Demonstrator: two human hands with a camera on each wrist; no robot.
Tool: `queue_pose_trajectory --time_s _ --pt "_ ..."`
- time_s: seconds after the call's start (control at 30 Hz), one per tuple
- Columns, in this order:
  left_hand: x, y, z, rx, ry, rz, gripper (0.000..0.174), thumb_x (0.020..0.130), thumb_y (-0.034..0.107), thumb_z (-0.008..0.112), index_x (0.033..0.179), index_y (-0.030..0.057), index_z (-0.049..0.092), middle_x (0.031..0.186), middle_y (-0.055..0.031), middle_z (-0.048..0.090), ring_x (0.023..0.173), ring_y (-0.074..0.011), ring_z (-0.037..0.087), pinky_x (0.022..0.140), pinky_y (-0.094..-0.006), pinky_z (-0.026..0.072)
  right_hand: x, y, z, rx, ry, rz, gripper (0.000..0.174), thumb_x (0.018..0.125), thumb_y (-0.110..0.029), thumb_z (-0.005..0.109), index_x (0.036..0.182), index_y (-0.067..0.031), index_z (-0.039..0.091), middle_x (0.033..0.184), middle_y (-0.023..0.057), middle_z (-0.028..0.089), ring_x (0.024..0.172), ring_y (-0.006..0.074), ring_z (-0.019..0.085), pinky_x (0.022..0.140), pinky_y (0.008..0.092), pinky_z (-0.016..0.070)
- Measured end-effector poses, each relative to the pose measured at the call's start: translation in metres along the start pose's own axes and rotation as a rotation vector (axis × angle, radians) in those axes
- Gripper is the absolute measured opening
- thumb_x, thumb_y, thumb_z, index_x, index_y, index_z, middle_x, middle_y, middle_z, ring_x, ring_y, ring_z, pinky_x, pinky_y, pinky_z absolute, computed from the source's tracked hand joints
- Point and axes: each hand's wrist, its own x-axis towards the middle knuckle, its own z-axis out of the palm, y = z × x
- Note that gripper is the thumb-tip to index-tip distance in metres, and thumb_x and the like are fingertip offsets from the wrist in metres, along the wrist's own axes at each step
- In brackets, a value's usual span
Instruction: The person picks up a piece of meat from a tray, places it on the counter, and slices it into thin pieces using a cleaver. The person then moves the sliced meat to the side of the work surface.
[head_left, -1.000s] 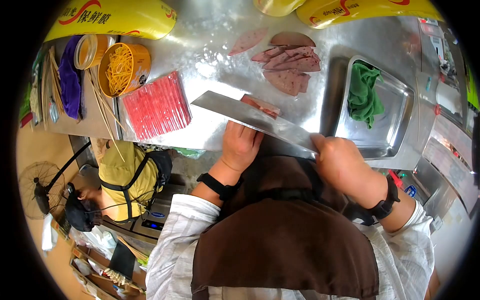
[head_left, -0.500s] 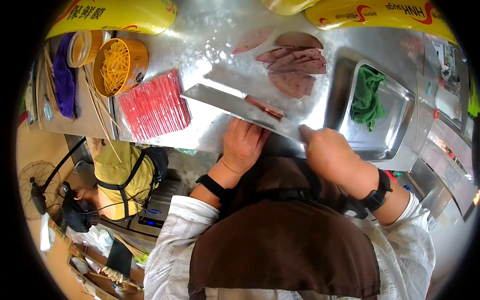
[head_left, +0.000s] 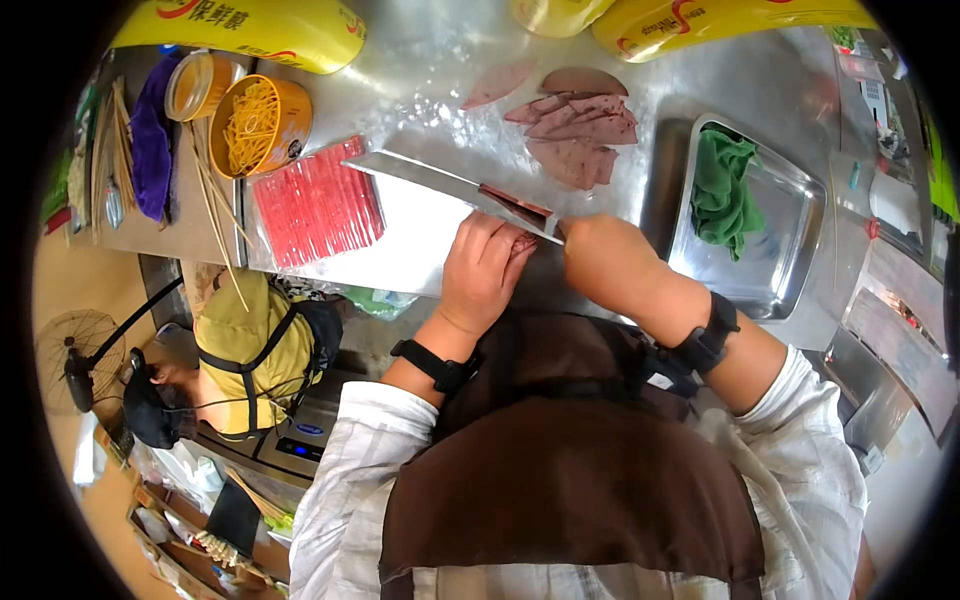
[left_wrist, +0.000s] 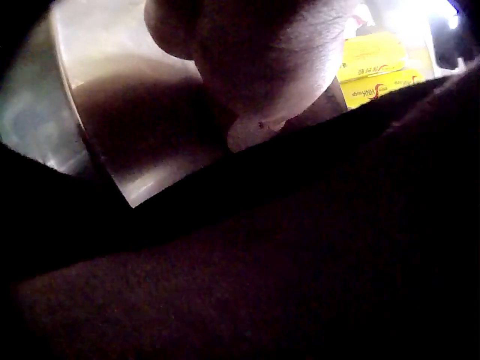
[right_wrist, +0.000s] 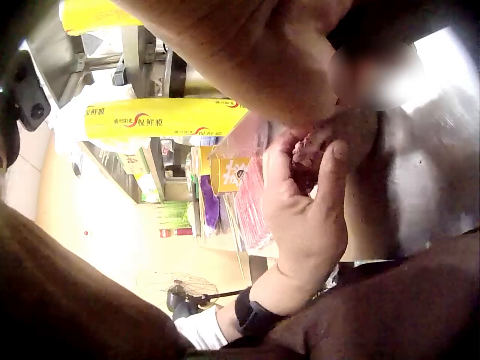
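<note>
In the head view my right hand (head_left: 612, 262) grips the handle of a wide cleaver (head_left: 420, 176), whose blade points left across the steel table. Close beside the blade, my left hand (head_left: 478, 275) holds a piece of reddish meat (head_left: 524, 243) with curled fingers. The right wrist view shows this left hand (right_wrist: 307, 225) with thumb and fingers around the meat (right_wrist: 309, 154). A narrow reddish piece (head_left: 515, 203) lies against the far side of the blade. Beyond it are several meat slices (head_left: 580, 120) in a loose pile.
A packet of red sticks (head_left: 318, 205) lies left, near a tub of yellow shreds (head_left: 250, 125) and wooden skewers (head_left: 212, 190). At right, a steel tray (head_left: 780, 240) holds a green cloth (head_left: 722, 190). Yellow rolls (head_left: 250, 28) line the back. Another person (head_left: 240, 350) is at lower left.
My right hand and the cleaver have moved left and away from my body. The left hand has shifted slightly forward, and meat now shows at its fingertips.
</note>
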Motion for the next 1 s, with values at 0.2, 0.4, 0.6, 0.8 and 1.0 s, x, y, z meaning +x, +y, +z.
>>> queue_pose_trajectory --time_s 0.2,0.4,0.6,0.8,1.0 --pt "0.006 0.008 -0.012 -0.005 0.071 0.062 0.032 0.073 0.002 0.074 0.103 0.0013 0.062 0.106 -0.0152 0.057 0.098 -0.0361 0.057 0.086 -0.043 0.048 -0.013 0.015 -0.012 0.035 0.25 0.087 0.018 0.085 -0.013 0.054 0.092 -0.0001 0.065 0.081 0.0251 0.067 0.075 0.0436 0.066 0.07 0.0517 0.0521" --pt "-0.003 0.004 -0.004 -0.012 0.117 0.052 0.034 0.073 0.001 0.074 0.105 0.0006 0.063 0.105 -0.0158 0.059 0.098 -0.0367 0.057 0.086 -0.0426 0.0483 -0.08 0.014 -0.022 0.117 0.321 -0.038 0.013 0.086 -0.011 0.056 0.093 -0.0019 0.06 0.076 0.0222 0.064 0.07 0.043 0.063 0.064 0.0498 0.051" --pt "-0.012 -0.003 0.0 0.024 0.083 0.087 0.044 0.07 -0.002 0.072 0.114 0.0009 0.064 0.11 -0.0175 0.061 0.099 -0.04 0.058 0.087 -0.0447 0.0485 -0.116 -0.006 -0.021 0.008 0.145 0.063 0.032 0.079 -0.001 0.061 0.111 -0.0005 0.061 0.083 0.02 0.067 0.075 0.04 0.065 0.066 0.0463 0.0528" --pt "-0.011 0.0 0.0 0.054 0.072 0.086 0.047 0.07 0.0 0.072 0.116 0.0011 0.064 0.112 -0.0178 0.061 0.103 -0.0408 0.058 0.089 -0.0453 0.048 -0.123 -0.01 -0.019 0.017 0.161 0.085 0.032 0.079 -0.004 0.062 0.111 0.0003 0.061 0.083 0.0213 0.067 0.075 0.04 0.065 0.067 0.0463 0.053" --pt "-0.012 -0.004 0.004 0.037 0.09 0.076 0.047 0.067 -0.001 0.072 0.113 0.0 0.063 0.115 -0.0188 0.061 0.106 -0.0428 0.056 0.091 -0.0466 0.0473 -0.122 -0.012 -0.017 0.031 0.185 0.037 0.008 0.085 -0.006 0.053 0.09 0.0002 0.054 0.072 0.0218 0.063 0.066 0.0412 0.064 0.06 0.0493 0.052"
